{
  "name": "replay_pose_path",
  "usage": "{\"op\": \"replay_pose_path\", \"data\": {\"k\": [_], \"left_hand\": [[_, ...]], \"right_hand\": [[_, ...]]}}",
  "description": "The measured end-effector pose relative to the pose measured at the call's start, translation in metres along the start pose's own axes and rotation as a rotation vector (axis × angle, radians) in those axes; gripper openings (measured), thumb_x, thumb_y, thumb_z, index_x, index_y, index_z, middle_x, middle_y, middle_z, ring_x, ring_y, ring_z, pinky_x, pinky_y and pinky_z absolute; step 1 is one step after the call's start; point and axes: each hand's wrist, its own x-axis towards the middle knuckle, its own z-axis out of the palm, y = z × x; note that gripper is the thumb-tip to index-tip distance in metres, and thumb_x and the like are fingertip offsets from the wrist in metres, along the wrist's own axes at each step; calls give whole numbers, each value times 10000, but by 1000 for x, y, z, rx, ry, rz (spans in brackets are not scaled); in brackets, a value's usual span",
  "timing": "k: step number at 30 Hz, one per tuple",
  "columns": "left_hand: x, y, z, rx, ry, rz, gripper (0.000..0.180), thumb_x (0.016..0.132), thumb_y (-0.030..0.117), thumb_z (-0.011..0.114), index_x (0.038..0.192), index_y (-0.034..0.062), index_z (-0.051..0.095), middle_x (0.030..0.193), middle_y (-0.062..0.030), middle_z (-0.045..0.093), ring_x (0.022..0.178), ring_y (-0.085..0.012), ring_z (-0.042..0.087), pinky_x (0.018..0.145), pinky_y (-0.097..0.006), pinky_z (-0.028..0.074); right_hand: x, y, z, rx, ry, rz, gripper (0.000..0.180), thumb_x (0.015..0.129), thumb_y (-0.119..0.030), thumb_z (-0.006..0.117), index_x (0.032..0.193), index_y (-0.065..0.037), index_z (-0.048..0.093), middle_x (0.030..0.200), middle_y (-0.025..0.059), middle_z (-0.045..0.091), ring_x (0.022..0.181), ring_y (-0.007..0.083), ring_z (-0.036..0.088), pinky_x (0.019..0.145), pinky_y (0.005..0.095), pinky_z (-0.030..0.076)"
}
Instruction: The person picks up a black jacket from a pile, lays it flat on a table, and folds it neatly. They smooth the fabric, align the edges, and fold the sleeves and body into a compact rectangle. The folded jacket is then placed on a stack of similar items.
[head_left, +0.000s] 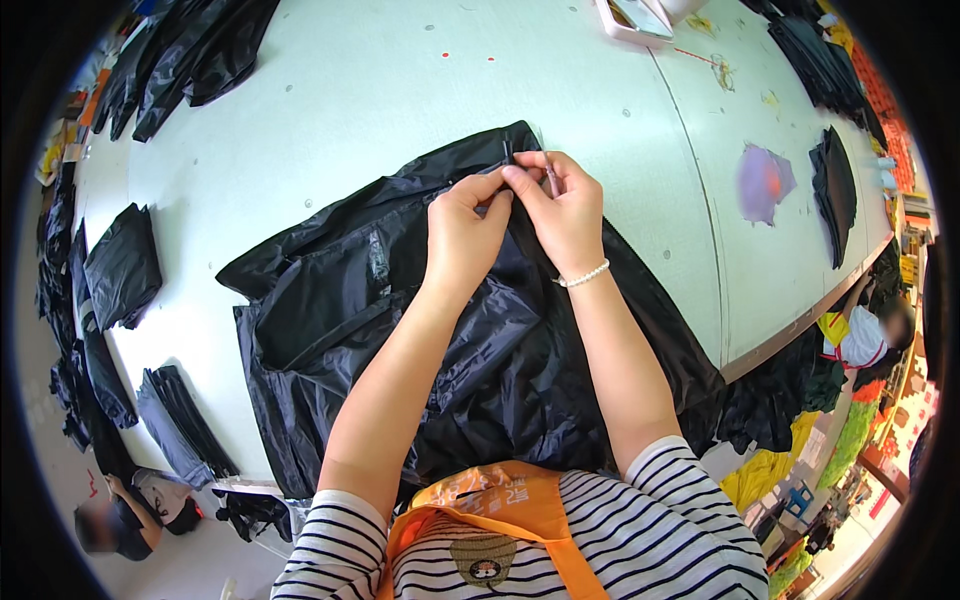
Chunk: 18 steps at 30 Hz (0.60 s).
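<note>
Head view: black garment on tabletop. Just inside garment's far corner, short black strip, long axis pointing away from wearer; right hand pinches it, slim tool also among fingers. Left hand equally near, grip unclear.

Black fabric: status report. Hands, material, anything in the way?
Left hand and right hand close together near far edge of black fabric; right holding slim object, kind unclear. Fabric wrinkled on pale table. Forearms overlying part of it.

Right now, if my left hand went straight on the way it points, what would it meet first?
Your left hand would probably meet your right hand first, at its thumb; exact depth is unclear.
</note>
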Motion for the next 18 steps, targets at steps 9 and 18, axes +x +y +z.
{"op": "replay_pose_path", "data": {"k": [9,18], "left_hand": [[-4,4,-4,-16,-17,-33,238,824,26,609,1044,-57,648,856,-124,685,728,-140,626,673,-246,482],[-2,11,-14,-334,-55,-313,302,833,63,637,1115,-46,633,896,-38,658,724,-59,549,662,-206,450]], "right_hand": [[-1,-6,4,-189,24,-30,196,841,-151,681,778,15,598,657,27,584,580,68,478,556,234,418],[-2,-4,0,212,-7,131,200,902,-191,625,929,6,601,693,-30,525,604,32,417,558,198,372]]}}
